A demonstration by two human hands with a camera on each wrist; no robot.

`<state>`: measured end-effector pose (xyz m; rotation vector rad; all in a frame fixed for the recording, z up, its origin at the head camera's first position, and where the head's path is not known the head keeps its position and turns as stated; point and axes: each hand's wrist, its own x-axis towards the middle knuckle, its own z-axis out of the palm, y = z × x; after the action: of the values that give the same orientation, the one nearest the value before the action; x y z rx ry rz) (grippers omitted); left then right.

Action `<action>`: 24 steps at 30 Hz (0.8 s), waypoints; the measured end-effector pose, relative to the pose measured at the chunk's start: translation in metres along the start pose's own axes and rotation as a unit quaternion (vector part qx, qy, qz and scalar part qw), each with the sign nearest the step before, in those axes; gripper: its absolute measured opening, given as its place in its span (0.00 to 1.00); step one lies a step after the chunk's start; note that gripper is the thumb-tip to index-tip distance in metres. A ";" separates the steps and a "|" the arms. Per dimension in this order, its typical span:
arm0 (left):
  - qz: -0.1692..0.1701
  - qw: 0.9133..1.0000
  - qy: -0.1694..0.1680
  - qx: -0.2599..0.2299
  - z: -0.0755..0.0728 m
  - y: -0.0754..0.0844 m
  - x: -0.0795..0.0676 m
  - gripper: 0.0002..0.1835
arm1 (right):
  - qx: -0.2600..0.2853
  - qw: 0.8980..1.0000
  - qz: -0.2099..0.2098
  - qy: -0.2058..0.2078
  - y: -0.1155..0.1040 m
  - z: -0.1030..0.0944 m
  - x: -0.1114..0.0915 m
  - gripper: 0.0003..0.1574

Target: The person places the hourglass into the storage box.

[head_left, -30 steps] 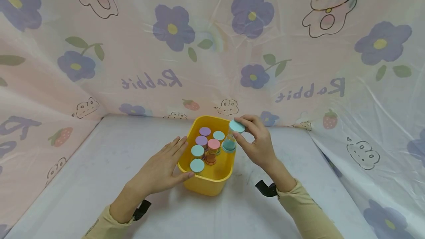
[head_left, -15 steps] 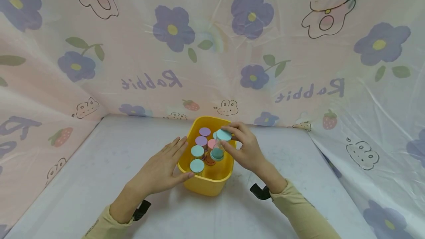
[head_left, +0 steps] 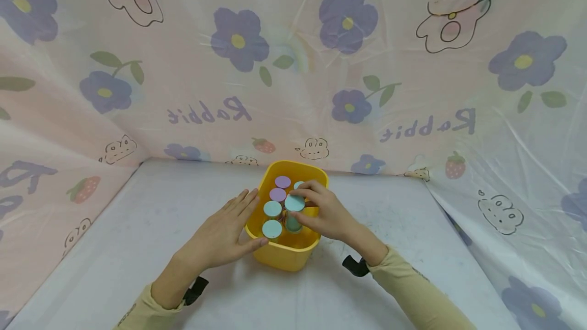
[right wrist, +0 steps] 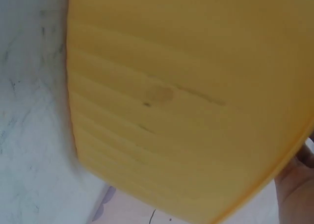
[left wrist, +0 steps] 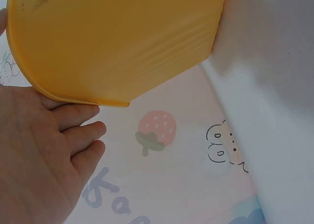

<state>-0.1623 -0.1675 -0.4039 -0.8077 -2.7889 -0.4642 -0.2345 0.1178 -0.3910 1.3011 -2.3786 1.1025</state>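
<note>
My right hand (head_left: 327, 214) pinches a light-blue-capped sand timer (head_left: 295, 203) by its top, upright inside the yellow plastic bin (head_left: 286, 258). Along the bin's left side stand two purple-capped sand timers (head_left: 277, 194) and two light-blue-capped ones (head_left: 272, 228). Behind my right fingers another light-blue cap (head_left: 298, 185) partly shows. The pink-capped timer is hidden by the held one and the hand. My left hand (head_left: 215, 236) rests its straight fingers along the bin's left rim, its thumb at the near corner; the left wrist view shows these fingers (left wrist: 78, 118) under the rim.
A white-covered table (head_left: 192, 187) carries the bin. Behind and at both sides hangs a pale curtain (head_left: 293, 90) printed with rabbits and flowers. In the right wrist view, the bin's outer wall (right wrist: 171, 87) fills most of the picture.
My right hand has carried the light-blue-capped sand timer from over the bin's right rim leftward and down into the bin, in front of the pink-capped one. The left hand has stayed put.
</note>
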 end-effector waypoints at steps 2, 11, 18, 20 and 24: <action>-0.001 1.000 -0.001 0.000 0.000 0.000 0.000 0.53 | -0.009 1.000 0.001 -0.013 -0.001 0.000 0.001 0.26; 0.001 1.000 -0.003 0.000 -0.001 0.000 0.000 0.53 | -0.052 0.995 0.006 -0.083 0.001 -0.003 0.007 0.26; 0.002 1.000 -0.003 0.002 -0.001 0.000 -0.001 0.53 | -0.070 0.985 0.023 -0.157 0.001 -0.007 0.018 0.24; 0.001 1.000 -0.004 0.002 -0.001 0.001 0.000 0.53 | -0.081 0.981 0.026 -0.174 0.001 -0.008 0.021 0.25; -0.001 1.000 -0.005 0.002 -0.001 0.001 0.000 0.53 | -0.089 0.976 0.034 -0.198 0.001 -0.009 0.025 0.25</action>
<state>-0.1616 -0.1677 -0.4024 -0.8094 -2.7986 -0.4565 -0.2514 0.1081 -0.3729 1.4982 -2.7468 0.6711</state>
